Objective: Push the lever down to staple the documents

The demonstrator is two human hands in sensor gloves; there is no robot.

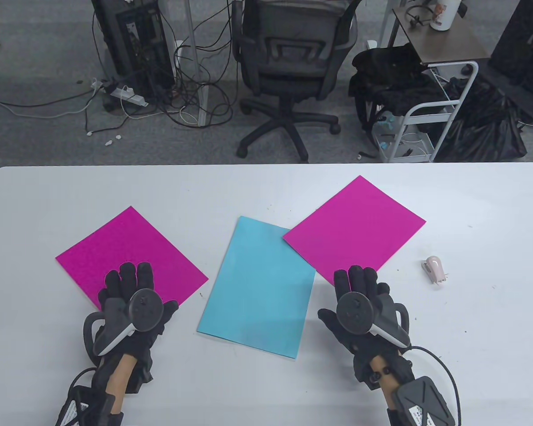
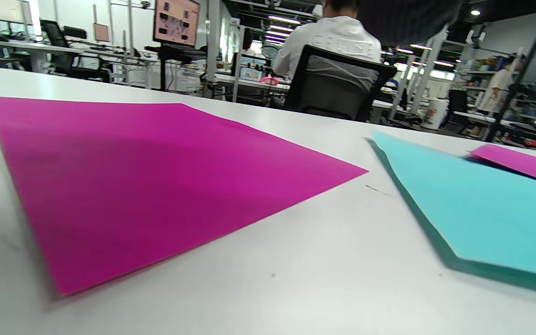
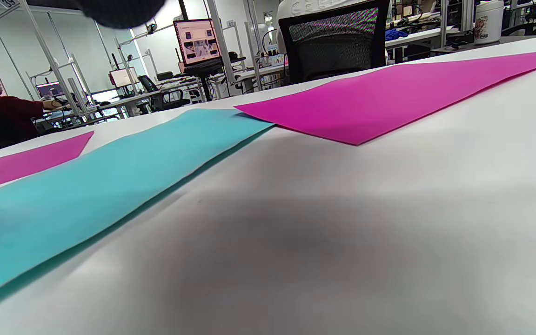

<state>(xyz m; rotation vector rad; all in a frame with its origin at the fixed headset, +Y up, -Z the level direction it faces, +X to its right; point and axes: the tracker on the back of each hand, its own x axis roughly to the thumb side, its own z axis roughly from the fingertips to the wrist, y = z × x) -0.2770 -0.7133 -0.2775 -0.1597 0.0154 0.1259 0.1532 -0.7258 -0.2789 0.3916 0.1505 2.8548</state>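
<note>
Three sheets lie on the white table (image 1: 266,390). A magenta sheet (image 1: 129,255) lies at the left, a blue sheet (image 1: 257,286) in the middle, and a second magenta sheet (image 1: 353,226) at the right, overlapping the blue sheet's far corner. A small pale pink stapler (image 1: 435,269) stands to the right of them. My left hand (image 1: 131,290) lies flat, fingers on the near edge of the left magenta sheet (image 2: 133,186). My right hand (image 1: 359,290) lies flat on the table, fingertips at the near edge of the right magenta sheet (image 3: 389,100). Neither hand holds anything.
The table's far edge (image 1: 266,166) runs across the middle of the table view. Beyond it stand an office chair (image 1: 288,66), a computer tower with cables (image 1: 133,44) and a cart (image 1: 426,111). The blue sheet also shows in both wrist views (image 2: 482,204) (image 3: 110,172).
</note>
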